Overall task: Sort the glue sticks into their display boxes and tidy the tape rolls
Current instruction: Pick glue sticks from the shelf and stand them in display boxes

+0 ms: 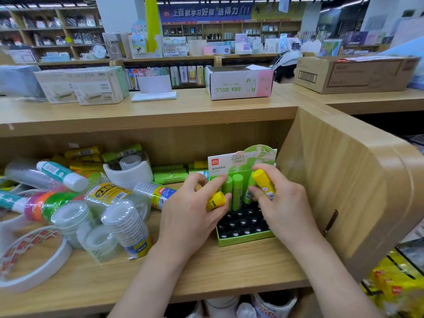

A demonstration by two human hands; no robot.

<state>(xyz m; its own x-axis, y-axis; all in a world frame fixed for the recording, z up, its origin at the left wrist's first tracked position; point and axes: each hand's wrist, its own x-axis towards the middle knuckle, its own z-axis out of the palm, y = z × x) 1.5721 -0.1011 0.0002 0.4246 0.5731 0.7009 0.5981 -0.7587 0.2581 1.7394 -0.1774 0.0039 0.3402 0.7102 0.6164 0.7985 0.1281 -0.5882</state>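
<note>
1. Both hands are in the middle of the frame, over a green display box (243, 241) that sits on the wooden shelf (206, 267).
2. The left hand (185, 216) has its fingers curled round a yellow glue stick (216, 200). The stick lies on its side and pokes out toward the box.
3. The left pointer finger is stretched out toward the green glue sticks (237, 191).
4. The right hand (282, 203) grips a second yellow glue stick (263, 183). This one is tilted, with its top end up and to the left.
5. The green glue sticks stand upright in the back row of the box, between the two hands.
6. The front part of the box shows rows of black holes (243, 223) with nothing in them.
7. A card back (241, 159) stands up behind the box, in green and white.
8. To the left of the box, more green and yellow glue sticks (169, 174) lie in a pile at the back of the shelf.
9. Clear tape rolls (128, 228) in stacks lie on the left side of the shelf, some tipped over.
10. A big flat tape roll (34, 260) lies at the lower left of the frame.
11. A fat white roll (128, 173) stands near the back, left of the hands.
12. A white and teal glue stick (62, 173) lies in the upper left part of the shelf.
13. On the counter above, a white box with "SEA GULL" on it (238, 82) sits upside down, and a brown cardboard box (355, 74) is at the upper right.
</note>
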